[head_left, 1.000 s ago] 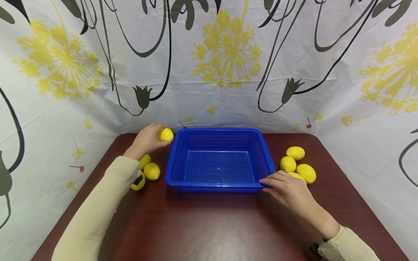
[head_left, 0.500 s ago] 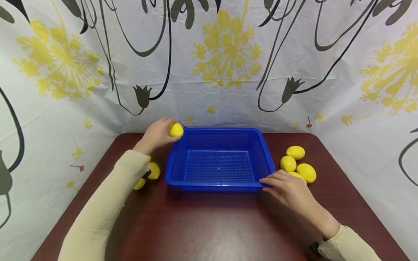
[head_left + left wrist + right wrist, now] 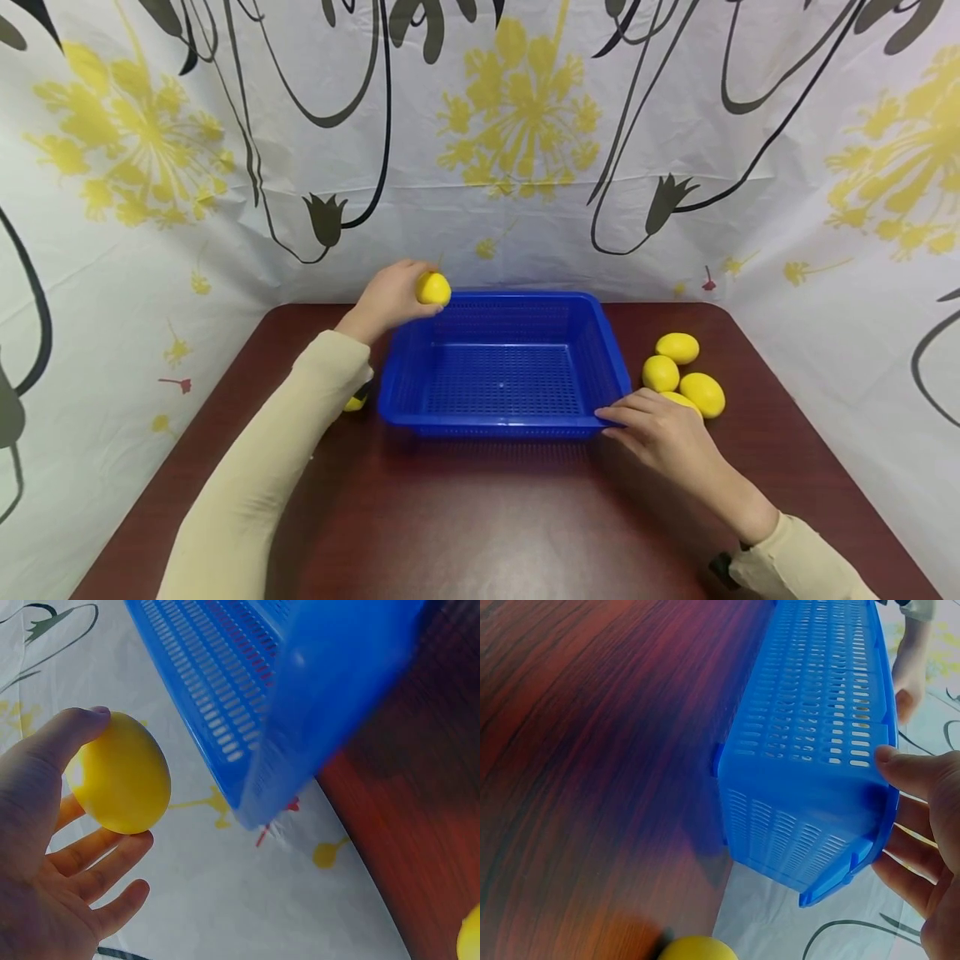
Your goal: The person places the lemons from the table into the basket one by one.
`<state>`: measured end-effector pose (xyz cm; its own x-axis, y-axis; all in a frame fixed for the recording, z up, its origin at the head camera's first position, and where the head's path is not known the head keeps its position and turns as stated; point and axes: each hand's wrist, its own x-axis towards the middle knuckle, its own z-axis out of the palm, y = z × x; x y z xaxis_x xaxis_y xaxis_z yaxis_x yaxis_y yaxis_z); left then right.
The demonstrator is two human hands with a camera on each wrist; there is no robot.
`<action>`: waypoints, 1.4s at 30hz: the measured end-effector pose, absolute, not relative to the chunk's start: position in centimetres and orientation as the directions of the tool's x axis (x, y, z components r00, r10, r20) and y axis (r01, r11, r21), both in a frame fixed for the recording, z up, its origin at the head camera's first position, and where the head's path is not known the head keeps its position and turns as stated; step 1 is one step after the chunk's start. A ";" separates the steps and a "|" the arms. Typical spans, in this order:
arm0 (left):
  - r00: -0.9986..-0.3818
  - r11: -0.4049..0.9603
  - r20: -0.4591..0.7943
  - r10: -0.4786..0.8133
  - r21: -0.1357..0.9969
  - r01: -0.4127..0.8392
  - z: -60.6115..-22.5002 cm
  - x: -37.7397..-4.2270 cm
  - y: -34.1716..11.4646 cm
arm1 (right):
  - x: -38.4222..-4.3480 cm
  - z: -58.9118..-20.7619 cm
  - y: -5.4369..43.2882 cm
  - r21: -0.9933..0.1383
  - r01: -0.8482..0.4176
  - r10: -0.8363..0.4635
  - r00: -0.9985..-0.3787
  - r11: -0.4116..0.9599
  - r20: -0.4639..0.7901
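Observation:
My left hand [image 3: 393, 297] pinches a lemon [image 3: 433, 289] between thumb and fingers, above the far left corner of a blue plastic basket [image 3: 504, 422]. In the left wrist view the whole lemon [image 3: 124, 774] shows, with the thumb on top and fingertips below it. At the basket's near right corner, my right hand [image 3: 663, 429] grips the rim. The right wrist view has its thumb [image 3: 907, 771] on the outer wall and the other fingers over the rim. Inside, the perforated basket floor [image 3: 498, 379] holds nothing.
Several lemons [image 3: 702, 395] lie in a group right of the basket, one partly behind my right hand. Left of it, a lemon [image 3: 356, 403] peeks out from behind my left sleeve. A patterned white sheet [image 3: 480, 242] hangs around the dark wooden table [image 3: 480, 517].
My left hand has carried the lemon rightward and up, from beside the basket to over its far left corner. My left sleeve now covers most of the left lemons. The right hand stays put.

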<state>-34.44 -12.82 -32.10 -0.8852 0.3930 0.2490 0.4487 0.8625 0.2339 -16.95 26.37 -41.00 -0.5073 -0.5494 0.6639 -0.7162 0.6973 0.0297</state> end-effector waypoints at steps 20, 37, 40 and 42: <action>-0.859 0.826 0.207 0.469 0.241 0.509 -32.1 -35.3 -6.6 | -16.8 -41.1 26.4 0.003 -0.689 -0.538 -0.562 0.724 0.628; -0.804 0.760 0.175 0.568 0.262 0.594 -33.5 -35.7 -1.4 | -17.0 -41.4 26.5 0.018 -0.694 -0.541 -0.544 0.719 0.641; -0.794 0.745 0.176 0.582 0.276 0.607 -33.8 -35.8 -0.5 | -17.0 -41.4 26.6 0.016 -0.692 -0.540 -0.548 0.721 0.639; -0.788 0.738 0.177 0.590 0.277 0.615 -34.1 -35.8 0.1 | -17.0 -41.5 26.6 0.012 -0.692 -0.538 -0.550 0.722 0.639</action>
